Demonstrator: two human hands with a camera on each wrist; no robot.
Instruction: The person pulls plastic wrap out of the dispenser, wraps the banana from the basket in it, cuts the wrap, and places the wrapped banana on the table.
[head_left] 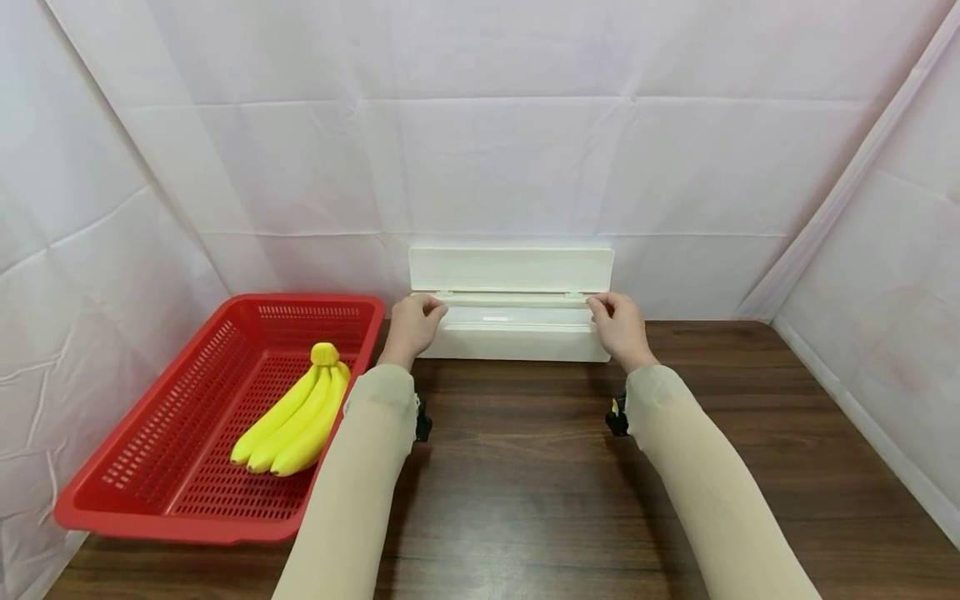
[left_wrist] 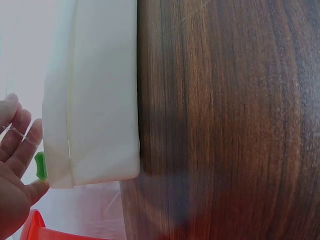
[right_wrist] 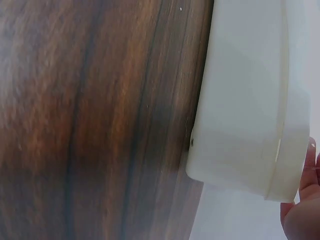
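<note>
A long white cling film dispenser (head_left: pixel 517 343) lies against the back curtain, its lid (head_left: pixel 512 269) raised. Clear plastic wrap (head_left: pixel 517 315) shines along the opening. At the dispenser's left end my left hand (head_left: pixel 414 323) pinches an edge of the wrap between thumb and fingers; a thin clear strand crosses those fingers in the left wrist view. My right hand (head_left: pixel 618 323) pinches the wrap at the opposite end, and only part of it shows in the right wrist view. A small green piece (left_wrist: pixel 41 166) sticks out at the dispenser's left end, beside the left thumb.
To the left stands a red plastic basket (head_left: pixel 180 527) with a bunch of yellow bananas (head_left: pixel 303 417) in it. Brown wood-grain table (head_left: pixel 517 483) spreads in front of the dispenser. White curtains (head_left: pixel 495 167) enclose the back and both sides.
</note>
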